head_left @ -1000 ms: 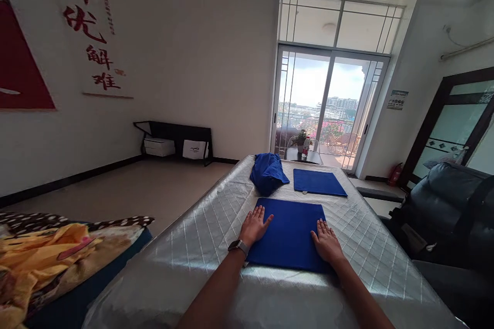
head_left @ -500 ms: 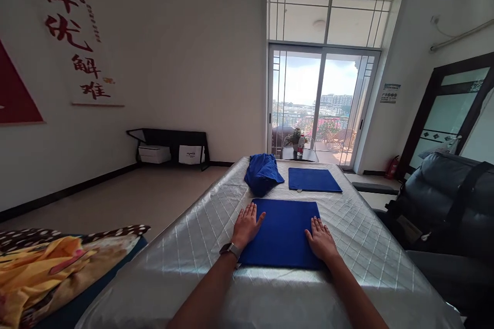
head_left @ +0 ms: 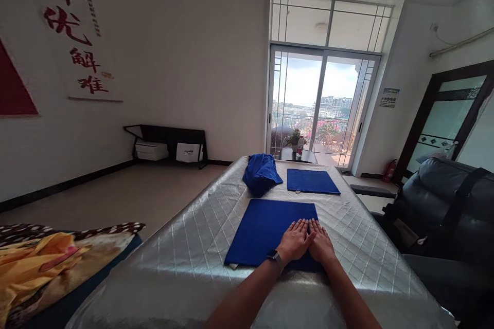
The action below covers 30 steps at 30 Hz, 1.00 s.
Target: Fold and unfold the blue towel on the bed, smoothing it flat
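A flat blue cloth square [head_left: 266, 229], perhaps a folded cover, lies on the silver quilted table cover [head_left: 185, 247]. My left hand [head_left: 296, 239], with a watch on its wrist, rests palm down on the right part of the cloth, fingers stretched out. Beside it, and touching it, my right hand [head_left: 321, 242] lies flat along the cloth's right edge, fingers also extended. Farther back lies a second flat blue cloth [head_left: 313, 181]. To its left is a crumpled heap of blue cloth [head_left: 261, 174]. A small pale tag shows at the near-left corner of the front cloth.
A dark padded chair [head_left: 440, 205] with a strapped bag stands at the right. Yellow and patterned bedding [head_left: 46, 272] lies low at the left. Beyond the table's far end, a small table carries a bottle [head_left: 300, 147] and a plant [head_left: 295, 138], before glass sliding doors.
My left hand has slid from the cloth's left edge across to its right side, against my right hand. My right hand has barely moved. The view has shifted slightly.
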Available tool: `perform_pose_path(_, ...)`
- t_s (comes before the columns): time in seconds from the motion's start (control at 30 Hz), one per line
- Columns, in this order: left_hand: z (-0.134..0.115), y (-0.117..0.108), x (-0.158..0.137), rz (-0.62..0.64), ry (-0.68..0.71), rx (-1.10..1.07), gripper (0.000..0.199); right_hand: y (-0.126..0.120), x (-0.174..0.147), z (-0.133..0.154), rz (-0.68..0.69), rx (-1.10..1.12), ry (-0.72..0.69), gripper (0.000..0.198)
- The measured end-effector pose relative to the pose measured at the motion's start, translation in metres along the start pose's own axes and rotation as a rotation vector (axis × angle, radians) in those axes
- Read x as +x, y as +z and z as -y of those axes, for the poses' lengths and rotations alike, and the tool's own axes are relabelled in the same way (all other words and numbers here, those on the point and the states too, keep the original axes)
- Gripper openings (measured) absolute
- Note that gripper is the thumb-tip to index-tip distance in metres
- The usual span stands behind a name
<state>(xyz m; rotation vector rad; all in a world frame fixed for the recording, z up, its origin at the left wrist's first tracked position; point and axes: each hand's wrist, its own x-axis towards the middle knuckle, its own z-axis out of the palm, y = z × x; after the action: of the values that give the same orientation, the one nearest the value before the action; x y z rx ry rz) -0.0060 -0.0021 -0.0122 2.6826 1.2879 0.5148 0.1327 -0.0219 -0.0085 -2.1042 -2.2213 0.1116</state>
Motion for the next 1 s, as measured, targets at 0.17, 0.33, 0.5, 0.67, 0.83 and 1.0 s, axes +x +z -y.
perform_pose_path(0.17,0.049,-0.025,-0.032,0.042,-0.15,0.051,0.077,-0.002,0.002,0.003,-0.013,0.044,0.047,0.072)
perform_pose_path(0.33,0.11,-0.053,-0.08,0.053,-0.329,0.145,0.081,0.0,0.003,0.002,-0.023,0.063,0.053,0.071)
perform_pose_path(0.5,0.138,-0.063,-0.112,0.028,-0.393,0.195,0.082,0.001,0.003,0.003,-0.028,0.044,0.057,0.071)
perform_pose_path(0.67,0.133,-0.064,-0.114,-0.003,-0.411,0.171,0.086,-0.003,-0.002,0.007,-0.042,-0.003,0.052,0.068)
perform_pose_path(0.83,0.132,-0.064,-0.115,-0.045,-0.4,0.159,0.086,-0.008,-0.012,0.011,-0.098,-0.054,0.033,0.063)
perform_pose_path(1.0,0.135,-0.062,-0.116,-0.046,-0.399,0.15,0.085,0.002,-0.027,0.009,-0.059,-0.023,0.033,0.066)
